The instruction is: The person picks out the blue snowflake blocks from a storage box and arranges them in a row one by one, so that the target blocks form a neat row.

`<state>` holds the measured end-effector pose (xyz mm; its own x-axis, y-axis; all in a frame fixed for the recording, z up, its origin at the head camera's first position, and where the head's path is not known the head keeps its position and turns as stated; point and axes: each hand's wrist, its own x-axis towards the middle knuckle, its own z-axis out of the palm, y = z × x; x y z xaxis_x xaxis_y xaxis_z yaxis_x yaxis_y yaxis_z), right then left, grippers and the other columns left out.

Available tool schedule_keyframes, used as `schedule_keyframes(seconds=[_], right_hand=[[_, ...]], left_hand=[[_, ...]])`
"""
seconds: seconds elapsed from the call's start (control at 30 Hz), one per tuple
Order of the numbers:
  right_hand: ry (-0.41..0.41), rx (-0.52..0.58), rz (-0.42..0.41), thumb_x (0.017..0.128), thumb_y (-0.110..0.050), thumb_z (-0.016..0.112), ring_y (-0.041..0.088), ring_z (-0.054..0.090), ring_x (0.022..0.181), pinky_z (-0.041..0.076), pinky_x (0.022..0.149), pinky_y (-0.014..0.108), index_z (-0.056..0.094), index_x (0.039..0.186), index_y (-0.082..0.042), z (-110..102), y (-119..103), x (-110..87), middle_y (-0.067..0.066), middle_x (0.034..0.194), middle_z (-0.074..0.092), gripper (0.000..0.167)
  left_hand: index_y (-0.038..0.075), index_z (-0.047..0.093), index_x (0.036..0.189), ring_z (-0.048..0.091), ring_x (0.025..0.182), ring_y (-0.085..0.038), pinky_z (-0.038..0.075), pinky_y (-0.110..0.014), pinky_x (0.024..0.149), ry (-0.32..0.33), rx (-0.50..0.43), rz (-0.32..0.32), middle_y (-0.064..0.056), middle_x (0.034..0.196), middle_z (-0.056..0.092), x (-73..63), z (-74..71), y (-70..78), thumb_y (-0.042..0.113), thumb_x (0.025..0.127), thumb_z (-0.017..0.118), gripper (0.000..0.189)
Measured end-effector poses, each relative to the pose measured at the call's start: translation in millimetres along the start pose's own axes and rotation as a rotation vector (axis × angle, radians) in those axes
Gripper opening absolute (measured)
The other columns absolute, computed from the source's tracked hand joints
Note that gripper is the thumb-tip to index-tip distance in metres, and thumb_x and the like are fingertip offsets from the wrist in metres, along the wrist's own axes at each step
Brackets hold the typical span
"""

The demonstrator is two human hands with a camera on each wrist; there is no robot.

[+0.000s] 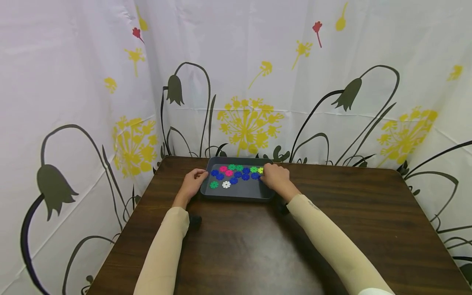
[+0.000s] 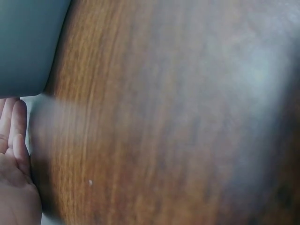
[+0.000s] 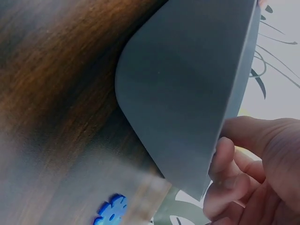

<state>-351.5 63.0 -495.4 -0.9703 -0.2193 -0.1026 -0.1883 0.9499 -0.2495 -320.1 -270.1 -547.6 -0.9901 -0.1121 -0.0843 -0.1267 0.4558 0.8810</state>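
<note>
A dark grey tray (image 1: 243, 194) sits toward the back of the table, holding several notched plastic discs in blue, green, pink, yellow and white. My left hand (image 1: 194, 181) is at the tray's left rim. In the left wrist view its fingers (image 2: 18, 117) look fairly straight along the tray's outer wall (image 2: 28, 47); the thumb is out of sight there. My right hand (image 1: 276, 178) grips the tray's right side. The right wrist view shows its thumb at the rim and the other fingers (image 3: 229, 187) curled against the end of the tray wall (image 3: 178, 93).
A single blue notched disc (image 3: 111, 210) lies on the table outside the tray. The brown wood table (image 1: 354, 221) reaches back to a white curtain (image 1: 236, 53) printed with flowers. A white disc (image 1: 226, 184) and a green disc (image 1: 214, 184) lie near the tray's front left.
</note>
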Motion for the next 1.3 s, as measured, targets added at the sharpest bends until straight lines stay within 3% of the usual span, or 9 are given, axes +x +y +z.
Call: schedule_keyframes(seconds=[0.23,0.73,0.97,1.13,1.3], right_hand=[[0.043,0.044,-0.040,0.103,-0.031,0.072,0.024,0.065,0.075,0.052,0.066,0.045,0.076,0.087,-0.018,0.9,3.8,-1.1,0.000,0.082,0.070,0.021],[0.058,0.109,-0.052,0.103,-0.032,0.073,0.023,0.064,0.072,0.050,0.063,0.041,0.078,0.091,-0.016,4.9,12.1,-4.2,0.001,0.081,0.071,0.020],[0.098,0.154,-0.071,0.104,-0.031,0.069,0.022,0.066,0.074,0.053,0.063,0.042,0.076,0.109,-0.015,6.3,16.1,-7.8,0.002,0.093,0.075,0.018],[0.118,0.226,-0.089,0.105,-0.031,0.067,0.021,0.064,0.070,0.049,0.058,0.037,0.072,0.106,-0.015,5.0,22.6,-12.7,0.001,0.091,0.073,0.017],[0.151,0.291,-0.126,0.105,-0.032,0.066,0.019,0.068,0.077,0.053,0.064,0.038,0.072,0.105,-0.016,-0.2,28.8,-17.2,0.002,0.099,0.077,0.017]], left_hand=[[0.001,0.059,0.144,0.055,0.127,-0.034,0.044,-0.050,0.114,0.011,-0.018,-0.011,-0.022,0.141,0.061,-1.8,2.0,-2.5,0.035,0.113,0.057,0.046],[0.000,0.057,0.146,0.053,0.134,-0.036,0.042,-0.054,0.119,0.000,-0.039,-0.017,-0.023,0.144,0.059,-1.3,1.1,-6.1,0.033,0.114,0.056,0.047],[0.000,0.057,0.146,0.055,0.132,-0.035,0.043,-0.052,0.117,-0.012,-0.012,-0.004,-0.023,0.143,0.060,-2.0,-0.2,-5.5,0.034,0.114,0.056,0.047],[0.000,0.058,0.145,0.055,0.130,-0.035,0.044,-0.052,0.116,-0.017,-0.010,0.004,-0.023,0.142,0.060,-2.5,0.3,-2.9,0.035,0.113,0.057,0.047],[-0.001,0.058,0.145,0.055,0.129,-0.036,0.044,-0.052,0.115,-0.013,-0.017,0.012,-0.023,0.141,0.060,-2.0,-0.2,-1.4,0.034,0.113,0.057,0.047]])
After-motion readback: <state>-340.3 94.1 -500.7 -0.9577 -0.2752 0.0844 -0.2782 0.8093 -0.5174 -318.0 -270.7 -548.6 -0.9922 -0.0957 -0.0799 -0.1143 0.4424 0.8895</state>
